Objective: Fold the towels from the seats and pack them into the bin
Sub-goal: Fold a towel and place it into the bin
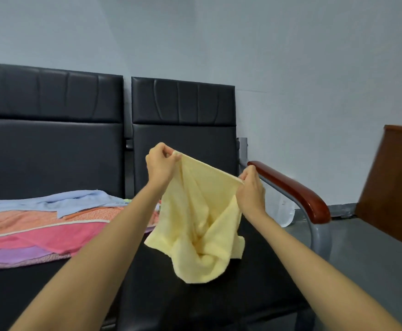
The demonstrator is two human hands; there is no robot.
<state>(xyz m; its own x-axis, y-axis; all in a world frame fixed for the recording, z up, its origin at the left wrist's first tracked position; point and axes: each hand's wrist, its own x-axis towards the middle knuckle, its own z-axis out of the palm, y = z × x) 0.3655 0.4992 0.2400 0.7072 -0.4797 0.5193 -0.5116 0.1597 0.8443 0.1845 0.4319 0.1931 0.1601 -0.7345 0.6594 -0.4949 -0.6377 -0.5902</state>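
A pale yellow towel (200, 225) hangs crumpled in the air over the right black seat (195, 304), its lower end bunched and touching the cushion. My left hand (160, 164) pinches the towel's upper left corner. My right hand (251, 189) pinches the upper right corner, so the top edge runs taut between them. A pile of other towels (40, 225), blue, orange, pink and purple, lies spread on the left seat. No bin is in view.
Black padded backrests (183, 103) stand against a grey wall. A red-brown wooden armrest (293, 187) on a grey metal frame borders the right seat. A brown wooden piece of furniture (391, 185) stands at the far right on the grey floor.
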